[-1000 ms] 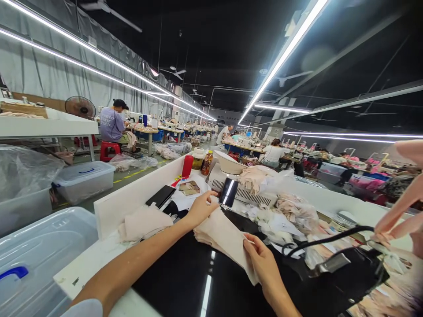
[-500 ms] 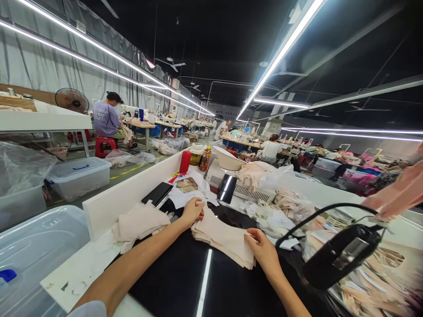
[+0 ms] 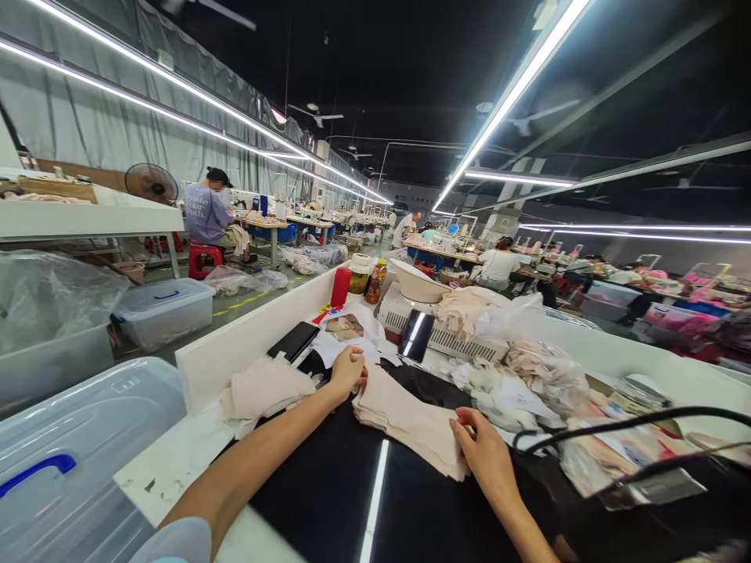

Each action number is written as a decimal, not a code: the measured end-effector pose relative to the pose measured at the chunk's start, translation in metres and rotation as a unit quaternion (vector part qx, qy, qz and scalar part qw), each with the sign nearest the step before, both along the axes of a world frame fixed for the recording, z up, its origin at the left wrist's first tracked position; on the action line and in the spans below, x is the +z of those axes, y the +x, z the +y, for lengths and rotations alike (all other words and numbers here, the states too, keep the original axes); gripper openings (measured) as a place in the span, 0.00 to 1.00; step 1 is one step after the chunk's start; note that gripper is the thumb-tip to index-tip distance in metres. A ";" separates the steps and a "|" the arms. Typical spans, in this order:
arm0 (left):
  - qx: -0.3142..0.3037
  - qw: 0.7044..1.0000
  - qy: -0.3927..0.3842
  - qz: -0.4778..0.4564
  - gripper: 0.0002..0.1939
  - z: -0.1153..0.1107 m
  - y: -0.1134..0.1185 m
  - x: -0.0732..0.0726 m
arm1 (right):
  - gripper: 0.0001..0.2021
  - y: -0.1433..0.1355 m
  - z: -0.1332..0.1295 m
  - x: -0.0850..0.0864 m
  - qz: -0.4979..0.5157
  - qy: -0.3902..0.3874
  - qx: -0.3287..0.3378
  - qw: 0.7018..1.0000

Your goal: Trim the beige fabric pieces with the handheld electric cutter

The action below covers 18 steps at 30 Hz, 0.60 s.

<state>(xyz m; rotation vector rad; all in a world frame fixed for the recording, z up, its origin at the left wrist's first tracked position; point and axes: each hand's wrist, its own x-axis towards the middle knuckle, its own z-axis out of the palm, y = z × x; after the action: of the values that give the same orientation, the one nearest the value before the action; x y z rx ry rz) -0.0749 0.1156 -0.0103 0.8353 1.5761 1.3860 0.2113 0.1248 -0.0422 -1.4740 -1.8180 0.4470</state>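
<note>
A stack of beige cut fabric pieces [image 3: 407, 422], curved along its far edge, lies on the glossy black tabletop [image 3: 317, 500]. My left hand [image 3: 348, 371] has its fingers closed on the stack's far left end. At the right end, my right hand [image 3: 482, 444] pinches the edge between thumb and fingers; the thumb is partly hidden. Left of my left forearm is another pile of beige fabric pieces [image 3: 267, 389]. Beyond my left hand lie white paper sheets [image 3: 334, 349] and a dark phone [image 3: 293, 342].
A scale [image 3: 414, 285] carrying fabric stands at the back, with a second phone [image 3: 416, 335] leaning on it. Jars and a red container [image 3: 340, 288] are beside it. Black cables [image 3: 645, 422] arch over scraps on the right. A lidded plastic bin [image 3: 88, 453] sits at left.
The view has shifted, so most things appear farther right. The black device at right has dropped mostly out of clear view. Both hands keep their places on the fabric stack.
</note>
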 end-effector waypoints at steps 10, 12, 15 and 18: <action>-0.054 0.957 0.033 0.283 0.16 -0.069 -0.050 0.030 | 0.29 -0.009 -0.037 0.012 -0.028 0.040 0.053 0.997; -0.051 0.931 0.035 0.360 0.13 -0.097 -0.078 0.038 | 0.27 -0.011 -0.046 0.013 -0.027 0.038 0.079 0.996; -0.030 0.897 0.011 0.442 0.10 -0.132 -0.116 0.037 | 0.24 -0.016 -0.055 0.008 -0.026 0.026 0.123 0.992; -0.027 0.878 -0.015 0.479 0.11 -0.154 -0.139 0.026 | 0.22 -0.025 -0.063 0.003 -0.016 0.018 0.150 0.988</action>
<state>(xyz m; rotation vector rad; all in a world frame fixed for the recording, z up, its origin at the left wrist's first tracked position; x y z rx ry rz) -0.2142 -0.0382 0.0154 1.6898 2.2484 0.9073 0.1864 0.0615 -0.0396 -1.1918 -2.0725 0.5351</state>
